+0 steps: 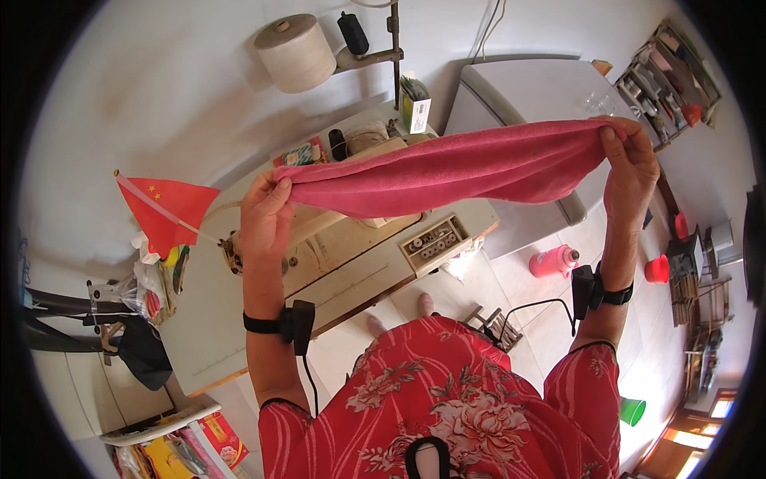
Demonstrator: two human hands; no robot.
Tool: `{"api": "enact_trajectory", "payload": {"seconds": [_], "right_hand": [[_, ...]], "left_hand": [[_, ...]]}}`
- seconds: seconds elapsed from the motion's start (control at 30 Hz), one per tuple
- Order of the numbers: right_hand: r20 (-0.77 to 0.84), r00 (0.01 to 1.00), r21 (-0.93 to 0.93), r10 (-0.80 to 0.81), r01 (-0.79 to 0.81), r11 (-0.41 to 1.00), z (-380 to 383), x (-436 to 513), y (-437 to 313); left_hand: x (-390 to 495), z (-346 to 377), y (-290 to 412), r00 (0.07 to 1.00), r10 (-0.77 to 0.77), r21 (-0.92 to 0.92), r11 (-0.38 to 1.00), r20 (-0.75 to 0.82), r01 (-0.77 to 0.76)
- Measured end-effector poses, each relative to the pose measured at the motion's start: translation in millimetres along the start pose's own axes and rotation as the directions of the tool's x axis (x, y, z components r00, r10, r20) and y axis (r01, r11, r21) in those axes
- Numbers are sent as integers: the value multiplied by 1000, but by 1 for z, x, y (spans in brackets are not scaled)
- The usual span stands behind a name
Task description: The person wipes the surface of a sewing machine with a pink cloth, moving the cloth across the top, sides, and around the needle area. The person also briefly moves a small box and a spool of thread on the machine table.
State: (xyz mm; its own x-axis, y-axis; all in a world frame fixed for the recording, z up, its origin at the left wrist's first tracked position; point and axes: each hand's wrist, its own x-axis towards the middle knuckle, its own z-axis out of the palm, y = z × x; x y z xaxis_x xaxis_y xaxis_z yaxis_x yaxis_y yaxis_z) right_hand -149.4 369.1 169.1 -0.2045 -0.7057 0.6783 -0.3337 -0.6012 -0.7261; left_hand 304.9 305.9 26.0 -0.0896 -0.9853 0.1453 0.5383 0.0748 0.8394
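A pink cloth, apparently a towel (443, 170), is stretched in the air between my two hands and sags in long folds. My left hand (266, 212) pinches its left end between thumb and fingers. The right end is gripped by my right hand (631, 158), raised slightly higher. Below and behind the cloth stands a sewing machine table (215, 317), with part of the machine hidden by the cloth. An open compartment (435, 242) at the table's front edge holds several bobbins.
A large thread cone (296, 54) is mounted above the table. Left of it stands a small red flag (170, 206). A refrigerator (520, 90) adjoins the table on the right. A pink thermos (550, 261) and a wooden stool (499, 328) are on the floor.
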Motion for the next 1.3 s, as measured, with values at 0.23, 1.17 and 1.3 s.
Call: {"api": "enact_trajectory", "payload": {"seconds": [0.23, 1.17, 1.3], "right_hand": [[-14, 997, -7, 71, -71, 997, -1, -3, 10], [588, 418, 803, -693, -203, 560, 70, -4, -54], [496, 755, 662, -429, -9, 750, 112, -9, -62]], "left_hand": [[7, 14, 19, 952, 149, 152, 982, -266, -112], [32, 71, 70, 702, 656, 162, 752, -277, -639], [33, 113, 65, 862, 506, 104, 859, -17, -502]]}}
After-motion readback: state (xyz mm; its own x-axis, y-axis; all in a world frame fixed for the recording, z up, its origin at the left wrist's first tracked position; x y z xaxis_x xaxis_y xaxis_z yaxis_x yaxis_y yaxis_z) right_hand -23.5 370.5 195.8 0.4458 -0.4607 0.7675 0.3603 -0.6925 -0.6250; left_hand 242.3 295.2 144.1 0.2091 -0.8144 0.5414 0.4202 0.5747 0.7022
